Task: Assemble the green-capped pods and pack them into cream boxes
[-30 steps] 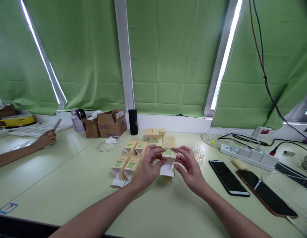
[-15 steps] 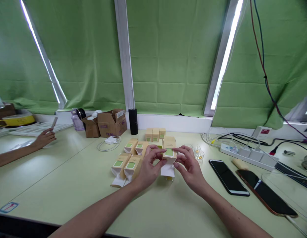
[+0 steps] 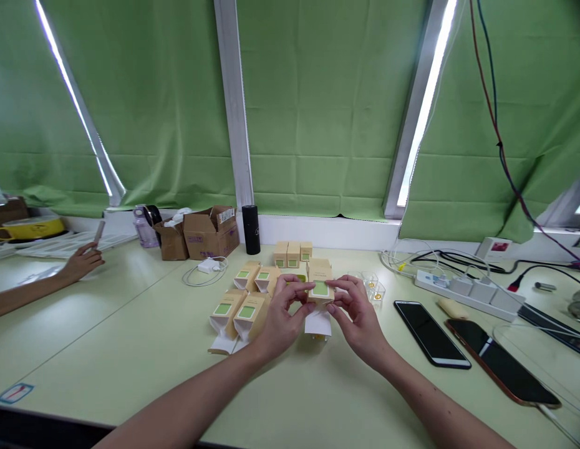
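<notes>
Between my hands is a small tan cardboard box point(image 3: 320, 272) with a green square on it, its white flap point(image 3: 318, 323) hanging open toward me. My left hand point(image 3: 285, 315) pinches its left side, fingertips on the front edge. From the right, my right hand point(image 3: 358, 312) grips the same box with thumb and fingers. A bit of something clear and yellow shows below the flap, mostly hidden. Left of my hands stand several similar boxes point(image 3: 251, 312), the nearer ones with flaps open. Small clear cups point(image 3: 377, 292) with yellow inside sit behind my right hand.
Closed boxes point(image 3: 294, 252) stand at the back. To the right lie two phones point(image 3: 431, 333), a power strip point(image 3: 468, 293) and cables. A black bottle point(image 3: 251, 229), cartons point(image 3: 212, 232) and a charger point(image 3: 209, 265) are at the back left. Another person's hand point(image 3: 83, 260) holds something thin at far left.
The box and its flap have shifted very slightly between my hands, with both hands keeping their grip. Otherwise the view has only moved a little.
</notes>
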Available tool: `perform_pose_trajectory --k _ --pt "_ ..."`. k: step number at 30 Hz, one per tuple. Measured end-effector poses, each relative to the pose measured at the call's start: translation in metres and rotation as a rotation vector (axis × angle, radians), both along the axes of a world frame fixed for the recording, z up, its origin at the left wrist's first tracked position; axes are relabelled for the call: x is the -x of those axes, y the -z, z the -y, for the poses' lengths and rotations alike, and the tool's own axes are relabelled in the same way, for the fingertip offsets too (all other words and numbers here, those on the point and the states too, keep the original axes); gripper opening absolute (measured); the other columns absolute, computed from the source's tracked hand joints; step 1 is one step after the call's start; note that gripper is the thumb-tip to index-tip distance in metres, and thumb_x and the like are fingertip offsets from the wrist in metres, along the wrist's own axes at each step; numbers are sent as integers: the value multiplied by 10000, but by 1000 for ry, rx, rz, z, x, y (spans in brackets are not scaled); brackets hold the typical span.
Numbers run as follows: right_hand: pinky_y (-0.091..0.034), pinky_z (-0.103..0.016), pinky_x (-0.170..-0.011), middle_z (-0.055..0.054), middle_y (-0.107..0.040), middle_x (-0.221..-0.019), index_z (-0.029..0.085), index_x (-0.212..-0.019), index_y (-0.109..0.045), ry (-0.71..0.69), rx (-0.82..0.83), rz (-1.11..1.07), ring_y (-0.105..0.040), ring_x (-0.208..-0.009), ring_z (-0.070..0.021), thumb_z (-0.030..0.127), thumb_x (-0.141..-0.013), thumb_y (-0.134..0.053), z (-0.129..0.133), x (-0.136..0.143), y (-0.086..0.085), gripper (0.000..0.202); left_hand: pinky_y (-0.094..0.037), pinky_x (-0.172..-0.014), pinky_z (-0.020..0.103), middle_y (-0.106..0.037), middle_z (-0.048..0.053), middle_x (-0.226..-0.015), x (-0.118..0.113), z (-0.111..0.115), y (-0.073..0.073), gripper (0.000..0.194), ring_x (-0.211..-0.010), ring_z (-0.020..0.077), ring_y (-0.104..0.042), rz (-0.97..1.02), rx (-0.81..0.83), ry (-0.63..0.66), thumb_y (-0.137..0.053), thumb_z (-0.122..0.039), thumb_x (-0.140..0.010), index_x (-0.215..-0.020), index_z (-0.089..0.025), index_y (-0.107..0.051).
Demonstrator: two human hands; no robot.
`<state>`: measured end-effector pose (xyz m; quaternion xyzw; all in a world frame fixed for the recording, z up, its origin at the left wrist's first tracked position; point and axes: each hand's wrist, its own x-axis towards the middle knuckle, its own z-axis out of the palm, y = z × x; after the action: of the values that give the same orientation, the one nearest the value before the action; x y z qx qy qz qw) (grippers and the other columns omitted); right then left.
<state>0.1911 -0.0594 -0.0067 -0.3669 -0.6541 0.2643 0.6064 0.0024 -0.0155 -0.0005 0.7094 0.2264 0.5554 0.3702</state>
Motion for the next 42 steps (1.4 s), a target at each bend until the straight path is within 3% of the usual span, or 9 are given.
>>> perform_pose_trajectory --k 24,31,38,42 --pt "-620 -386 -874 -73 -409 -1299 331 -1280 -593 28 -10 37 -673 -918 -149 340 -1018 -554 -5 0 8 265 -564 -851 338 -449 45 -1157 -1 -3 7 301 -849 115 -596 -73 -147 -97 -666 -139 -895 -1166 -267 -695" --pt "-615 -365 -866 -67 -400 -1317 329 -1310 -583 17 8 31 -685 -921 -140 340 -1021 -549 -2 0 3 291 -576 -893 367 -435 59 -1204 0 0 7 331 -884 125 -603 -98 -150 -82 -669 -189 -919 -1239 -276 -660" --pt "-609 -356 -861 -63 -410 -1302 332 -1312 -580 4 6 14 -681 -928 -145 373 -1015 -568 0 0 -1 300 -558 -988 443 -439 98 -1260 6 4 1 417 -1008 197 -591 -145 -163 -31 -606 -192 -947 -1350 -296 -618" --pt "-609 -352 -839 -62 -427 -1286 328 -1304 -582 8 6 -18 -683 -931 -155 387 -1004 -592 -2 -1 0 306 -507 -1074 503 -403 107 -1346 9 5 0 639 -1087 230 -566 -201 -157 23 -611 -88 -862 -1445 -340 -539"
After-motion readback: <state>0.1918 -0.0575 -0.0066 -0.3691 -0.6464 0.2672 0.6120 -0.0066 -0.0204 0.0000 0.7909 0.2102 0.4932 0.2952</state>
